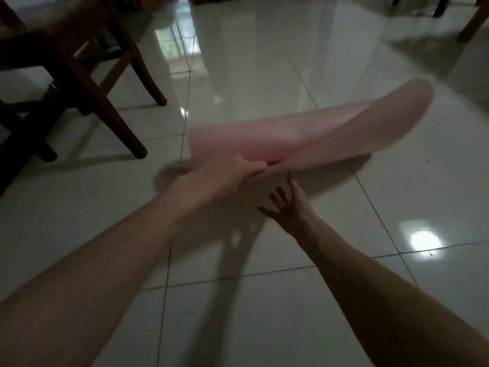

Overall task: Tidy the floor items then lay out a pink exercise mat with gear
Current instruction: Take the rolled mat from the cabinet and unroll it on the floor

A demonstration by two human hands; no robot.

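Note:
A pink exercise mat (304,131), partly rolled and blurred by motion, hangs just above the glossy tiled floor at the centre of the head view. Its loose end curls up toward the right. My left hand (227,173) is closed on the mat's near edge at its left end. My right hand (287,205) sits just below and to the right of that grip, fingers spread, touching or nearly touching the mat's underside; it holds nothing that I can see.
A dark wooden chair (87,75) stands at the left, its legs close to the mat's left end. Another wooden furniture leg (473,25) shows at the top right. White floor tiles (291,300) stretch around the mat, with bright light reflections.

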